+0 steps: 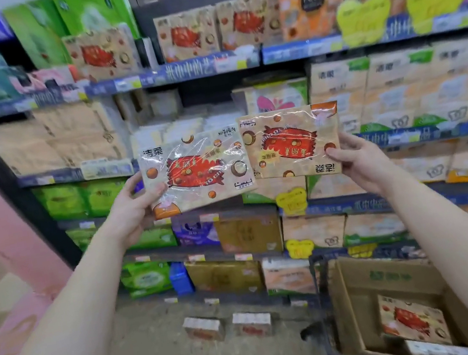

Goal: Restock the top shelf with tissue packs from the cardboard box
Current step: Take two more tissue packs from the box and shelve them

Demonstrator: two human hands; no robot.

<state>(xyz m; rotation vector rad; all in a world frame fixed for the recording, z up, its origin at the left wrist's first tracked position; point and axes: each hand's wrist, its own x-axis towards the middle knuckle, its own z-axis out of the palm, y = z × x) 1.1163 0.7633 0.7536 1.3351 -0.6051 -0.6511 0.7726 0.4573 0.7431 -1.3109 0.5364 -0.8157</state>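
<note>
The left hand (134, 204) is gripping the left pack (197, 171) at its 9 o'clock edge. The right hand (357, 155) is gripping the right pack (292, 143) at 3 o'clock.

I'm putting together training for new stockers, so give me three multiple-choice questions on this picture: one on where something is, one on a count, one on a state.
1. Where is the cardboard box?
A. Upper left
B. Lower right
C. Centre, at eye height

2. How many items does the person hold up?
A. One
B. Three
C. Two

3. How does the print sit on the right pack, held by the right grip?
A. Upside down
B. Upright
C. Fully covered by a sticker

Answers:
1 B: the box sits low on the right, with a matching pack inside.
2 C: the left grip holds the left pack, and the right grip holds the other.
3 A: its characters are inverted, while the left pack's read upright.
</note>
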